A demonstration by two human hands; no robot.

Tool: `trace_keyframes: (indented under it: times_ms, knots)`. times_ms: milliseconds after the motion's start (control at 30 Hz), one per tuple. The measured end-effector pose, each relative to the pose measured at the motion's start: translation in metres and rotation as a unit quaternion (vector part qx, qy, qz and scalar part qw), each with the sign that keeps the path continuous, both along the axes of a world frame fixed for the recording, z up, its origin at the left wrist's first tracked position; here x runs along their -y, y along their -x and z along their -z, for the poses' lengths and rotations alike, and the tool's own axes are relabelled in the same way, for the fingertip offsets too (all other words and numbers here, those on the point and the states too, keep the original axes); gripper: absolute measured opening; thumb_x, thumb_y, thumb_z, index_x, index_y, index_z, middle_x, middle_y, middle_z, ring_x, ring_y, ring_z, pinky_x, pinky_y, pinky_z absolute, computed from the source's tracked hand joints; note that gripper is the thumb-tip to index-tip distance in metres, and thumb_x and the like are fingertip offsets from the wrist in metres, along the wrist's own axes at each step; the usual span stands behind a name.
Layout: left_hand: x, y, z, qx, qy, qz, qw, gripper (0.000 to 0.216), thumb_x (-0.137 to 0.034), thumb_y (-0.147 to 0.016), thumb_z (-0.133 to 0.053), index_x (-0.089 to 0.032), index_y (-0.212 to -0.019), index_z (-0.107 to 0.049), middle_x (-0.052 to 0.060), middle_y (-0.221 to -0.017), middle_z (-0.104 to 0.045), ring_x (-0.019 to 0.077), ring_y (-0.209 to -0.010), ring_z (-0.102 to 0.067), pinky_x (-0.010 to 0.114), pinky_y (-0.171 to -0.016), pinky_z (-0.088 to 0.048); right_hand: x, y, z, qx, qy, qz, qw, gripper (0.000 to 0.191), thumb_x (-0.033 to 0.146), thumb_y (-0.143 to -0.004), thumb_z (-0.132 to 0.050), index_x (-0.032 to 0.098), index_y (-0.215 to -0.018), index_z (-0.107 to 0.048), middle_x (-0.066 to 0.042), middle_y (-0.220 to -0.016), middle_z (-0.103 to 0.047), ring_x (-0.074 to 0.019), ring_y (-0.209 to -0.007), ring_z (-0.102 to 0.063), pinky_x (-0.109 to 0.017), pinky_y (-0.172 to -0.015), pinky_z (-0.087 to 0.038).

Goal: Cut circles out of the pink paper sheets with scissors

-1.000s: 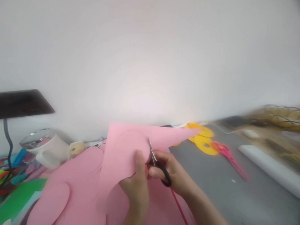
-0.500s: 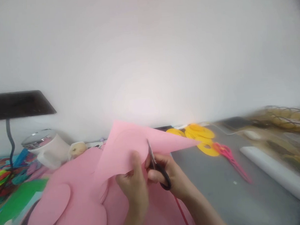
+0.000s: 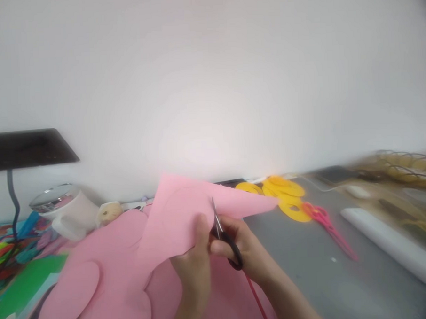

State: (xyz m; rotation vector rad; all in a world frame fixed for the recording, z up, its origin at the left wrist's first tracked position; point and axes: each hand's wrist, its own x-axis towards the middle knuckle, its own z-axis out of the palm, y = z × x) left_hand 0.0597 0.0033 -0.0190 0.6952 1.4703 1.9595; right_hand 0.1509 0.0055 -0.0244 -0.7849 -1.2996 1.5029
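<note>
My left hand (image 3: 194, 266) pinches the lower edge of a pink paper sheet (image 3: 176, 217), thumb on top and the other fingers hidden beneath. A faint curved line shows on the sheet. In my right hand (image 3: 240, 245) is a pair of black-handled scissors (image 3: 217, 223), its blades pointing up and lying at the paper beside my left thumb. The sheet's far corner points right, over the yellow rings. Under my hands lie larger pink paper pieces, and a pink paper oval (image 3: 69, 297) rests at the lower left.
Yellow paper rings (image 3: 283, 187) and pink scissors (image 3: 331, 229) lie on the grey table (image 3: 292, 273). A white bar-shaped object (image 3: 389, 246) is at the right. A white mug (image 3: 74, 215), green sheet (image 3: 31, 282) and dark lamp-like panel (image 3: 29, 148) stand left. A wall rises behind.
My left hand has shifted slightly right along with the pink sheet, whose right corner has dipped a little inward. The scissors stay nearly in place at the paper.
</note>
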Motion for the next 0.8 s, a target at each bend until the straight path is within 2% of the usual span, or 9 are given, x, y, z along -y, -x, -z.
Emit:
trace_keyframes:
  times_ms: [67,200,333,400,467,567,600,667,800]
  knots:
    - [0.000,0.001,0.000,0.003,0.011,-0.003,1.000,0.052,-0.038,-0.059,-0.080,-0.017,-0.103,-0.063,0.005,-0.092,-0.068,0.0258,-0.096,-0.065,0.044,-0.096,-0.047,0.000,0.000,0.001,-0.011,0.005,-0.011,1.000,0.039,0.051,-0.066,-0.078,0.017,-0.077,-0.061,0.002,-0.066,-0.046,-0.0119,-0.061,-0.039,-0.026,-0.056,-0.035]
    - [0.001,0.002,-0.003,0.010,0.040,0.001,0.999,0.043,-0.037,-0.055,-0.082,-0.017,-0.088,-0.063,0.004,-0.081,-0.066,0.0282,-0.100,-0.063,0.041,-0.089,-0.051,0.000,0.000,0.001,-0.015,0.012,-0.013,1.000,0.042,0.054,-0.065,-0.078,0.017,-0.077,-0.061,0.003,-0.064,-0.045,-0.0121,-0.059,-0.041,-0.028,-0.060,-0.039]
    - [0.002,0.003,-0.005,0.011,0.033,0.016,0.999,0.039,-0.036,-0.059,-0.080,-0.017,-0.089,-0.064,0.001,-0.073,-0.066,0.0221,-0.078,-0.066,0.039,-0.083,-0.052,0.001,0.000,0.000,-0.012,0.013,-0.011,1.000,0.045,0.056,-0.063,-0.078,0.017,-0.076,-0.062,0.002,-0.063,-0.046,-0.0131,-0.059,-0.046,-0.029,-0.059,-0.043]
    - [0.001,0.004,-0.003,0.015,0.037,0.024,0.999,0.038,-0.037,-0.059,-0.080,-0.017,-0.087,-0.065,0.000,-0.066,-0.065,0.0216,-0.074,-0.065,0.040,-0.081,-0.052,0.001,0.000,-0.001,-0.009,0.015,-0.008,1.000,0.043,0.054,-0.062,-0.080,0.016,-0.074,-0.062,0.002,-0.063,-0.047,-0.0133,-0.059,-0.048,-0.028,-0.058,-0.045]
    - [0.000,0.005,0.000,0.007,0.033,0.018,0.999,0.042,-0.036,-0.060,-0.080,-0.017,-0.094,-0.065,0.002,-0.075,-0.068,0.0234,-0.083,-0.066,0.039,-0.083,-0.052,0.001,0.001,-0.001,-0.001,0.020,-0.001,1.000,0.042,0.052,-0.061,-0.081,0.016,-0.071,-0.061,0.002,-0.062,-0.048,-0.0129,-0.058,-0.049,-0.028,-0.057,-0.046]
    - [-0.002,0.007,0.006,-0.025,0.011,0.010,1.000,0.050,-0.032,-0.064,-0.079,-0.020,-0.110,-0.062,0.006,-0.107,-0.067,0.0243,-0.106,-0.061,0.038,-0.092,-0.049,0.001,0.001,0.000,0.009,0.030,0.007,0.999,0.042,0.052,-0.061,-0.080,0.016,-0.071,-0.061,0.003,-0.060,-0.047,-0.0113,-0.055,-0.047,-0.027,-0.056,-0.047]
    - [-0.002,0.008,0.007,-0.029,0.008,0.014,0.999,0.050,-0.032,-0.066,-0.078,-0.020,-0.111,-0.062,0.006,-0.112,-0.066,0.0239,-0.108,-0.061,0.037,-0.093,-0.048,0.001,0.001,0.001,0.010,0.035,0.009,0.999,0.042,0.051,-0.061,-0.081,0.016,-0.072,-0.062,0.004,-0.059,-0.047,-0.0108,-0.054,-0.047,-0.027,-0.057,-0.047]
    - [-0.002,0.009,0.009,-0.025,0.011,0.029,0.999,0.043,-0.033,-0.068,-0.077,-0.019,-0.106,-0.065,0.007,-0.107,-0.069,0.0234,-0.103,-0.064,0.036,-0.089,-0.050,0.001,0.001,0.002,0.009,0.040,0.009,0.999,0.039,0.048,-0.062,-0.081,0.017,-0.076,-0.062,0.005,-0.059,-0.047,-0.0105,-0.054,-0.048,-0.026,-0.056,-0.047]
    - [-0.002,0.011,0.008,-0.007,0.034,0.045,0.998,0.030,-0.037,-0.067,-0.077,-0.016,-0.086,-0.069,0.005,-0.083,-0.073,0.0229,-0.084,-0.068,0.032,-0.073,-0.054,0.001,0.002,0.001,0.002,0.041,0.005,0.999,0.036,0.044,-0.063,-0.081,0.017,-0.073,-0.060,0.003,-0.060,-0.051,-0.0115,-0.055,-0.050,-0.025,-0.054,-0.044]
